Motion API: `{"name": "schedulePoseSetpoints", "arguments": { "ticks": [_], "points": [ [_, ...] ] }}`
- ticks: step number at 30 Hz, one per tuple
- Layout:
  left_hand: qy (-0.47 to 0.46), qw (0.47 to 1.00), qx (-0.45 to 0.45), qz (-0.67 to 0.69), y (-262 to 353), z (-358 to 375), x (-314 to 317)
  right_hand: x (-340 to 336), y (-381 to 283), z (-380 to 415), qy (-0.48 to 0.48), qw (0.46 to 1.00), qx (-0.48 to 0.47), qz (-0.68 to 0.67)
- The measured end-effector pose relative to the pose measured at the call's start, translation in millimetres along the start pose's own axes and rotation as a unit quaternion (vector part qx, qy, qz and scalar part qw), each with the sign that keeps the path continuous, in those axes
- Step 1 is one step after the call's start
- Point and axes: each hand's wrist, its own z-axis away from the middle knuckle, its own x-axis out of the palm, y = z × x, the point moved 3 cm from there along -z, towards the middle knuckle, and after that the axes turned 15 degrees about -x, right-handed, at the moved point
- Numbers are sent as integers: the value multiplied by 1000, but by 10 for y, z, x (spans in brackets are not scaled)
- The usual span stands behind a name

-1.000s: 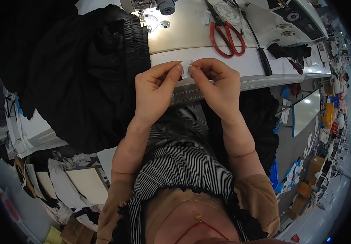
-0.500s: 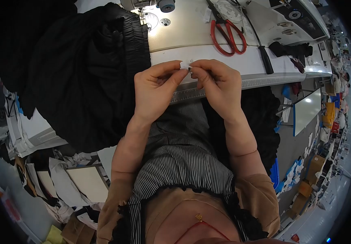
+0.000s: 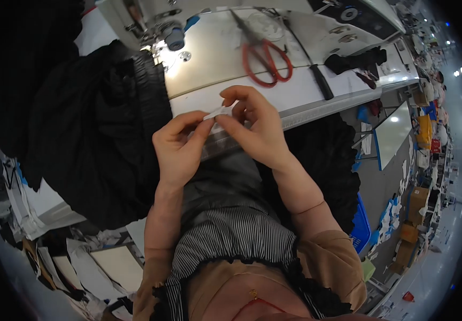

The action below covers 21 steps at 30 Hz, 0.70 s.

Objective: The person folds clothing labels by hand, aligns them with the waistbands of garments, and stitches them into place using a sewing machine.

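A small white strip (image 3: 218, 112), probably a fabric label, is held up over the front edge of the sewing table. My left hand (image 3: 182, 144) pinches its left end between thumb and index finger. On the other side, my right hand (image 3: 255, 125) has its thumb against the strip and its fingers curled behind, with the index finger lifted. Whatever print the strip bears is too small to read. Black gathered fabric (image 3: 97, 139) with an elasticated band lies left of my left hand, its band close to the sewing machine's needle area (image 3: 159, 51).
Red-handled scissors (image 3: 267, 64) lie on the machine bed beyond my right hand. A black-handled screwdriver (image 3: 322, 83) rests beside them, near a dark cloth scrap (image 3: 356, 59). More black fabric (image 3: 322, 160) hangs below the table edge. A blue basket (image 3: 360, 224) stands at right.
My right index finger has lifted and spread from the pinch, and more of the white strip shows. The whole view has shifted, with the table items now further left.
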Motion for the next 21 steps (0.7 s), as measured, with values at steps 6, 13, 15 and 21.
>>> {"name": "schedulePoseSetpoints", "arguments": {
  "ticks": [6,13,15,21],
  "points": [
    [-21,997,8,-67,15,-24,-16,-103,37,15,-89,994,54,-30],
    [-44,988,-135,63,-36,-176,14,-587,117,-578,-90,969,-100,209],
    [-17,990,-117,71,-57,-242,36,-840,344,-992,-40,911,-145,384],
    [0,991,-124,58,-107,-345,46,-869,811,-1579,-170,830,-94,522]
  ]
}}
